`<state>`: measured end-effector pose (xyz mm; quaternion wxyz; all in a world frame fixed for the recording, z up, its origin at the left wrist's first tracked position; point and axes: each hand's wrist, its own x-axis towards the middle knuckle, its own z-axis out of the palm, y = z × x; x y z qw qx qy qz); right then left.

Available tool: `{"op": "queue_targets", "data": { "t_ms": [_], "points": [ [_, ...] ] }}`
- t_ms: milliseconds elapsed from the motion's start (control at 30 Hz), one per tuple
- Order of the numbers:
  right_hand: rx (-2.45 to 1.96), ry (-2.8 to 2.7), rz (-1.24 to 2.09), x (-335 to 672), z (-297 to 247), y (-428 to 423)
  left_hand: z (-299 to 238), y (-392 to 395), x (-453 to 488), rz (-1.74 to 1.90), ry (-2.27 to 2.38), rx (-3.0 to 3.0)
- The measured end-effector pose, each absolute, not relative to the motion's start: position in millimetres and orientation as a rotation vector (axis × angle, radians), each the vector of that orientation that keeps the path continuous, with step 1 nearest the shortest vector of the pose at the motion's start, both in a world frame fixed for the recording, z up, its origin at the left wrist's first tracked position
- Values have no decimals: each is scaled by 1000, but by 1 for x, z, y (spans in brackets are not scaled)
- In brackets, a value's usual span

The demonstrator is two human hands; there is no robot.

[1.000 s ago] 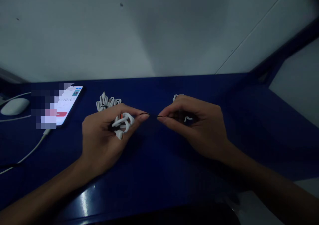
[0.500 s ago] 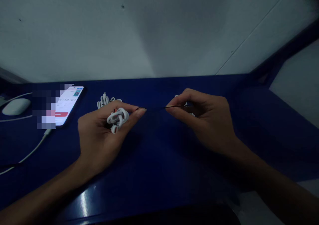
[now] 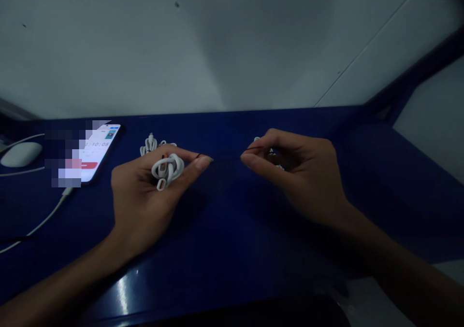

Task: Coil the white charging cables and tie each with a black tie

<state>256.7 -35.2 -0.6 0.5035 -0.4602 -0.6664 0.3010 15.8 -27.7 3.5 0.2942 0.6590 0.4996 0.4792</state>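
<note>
My left hand is closed around a coiled white charging cable, whose plug end points toward me. Between that hand's thumb and index finger is one end of a thin black tie. Opposite it, my right hand pinches the black tie too, its dark strand crossing the index finger. The stretch between the hands is hard to make out against the dark blue surface. Another coiled white cable lies just behind my left hand. White cable bits show behind my right fingers, mostly hidden.
A lit phone, partly blurred out, lies at the left with a white charging cord plugged in. Beyond it is a white rounded case. The blue table meets a grey wall at the back.
The cable in my left hand has turned slightly, so its plug opening shows more. The black strand at my right fingers now lies higher across the index finger. Both hands stay about where they were.
</note>
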Motion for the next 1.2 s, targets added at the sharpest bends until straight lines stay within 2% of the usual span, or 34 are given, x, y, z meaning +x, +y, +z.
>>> {"op": "queue_targets", "data": {
  "t_ms": [200,433,733,1200],
  "points": [
    [-1018,-1707,779,257,0,-36,4,-25,19,1084,1236,1316],
    [-917,-1790,672,257,-2,-37,1,-26,25,916,983,1002],
    [-944,-1778,698,257,-2,-37,1,-28,26,858,948,943],
    [-1072,-1584,946,255,1,-38,6,-29,26,839,967,871]
  ]
}}
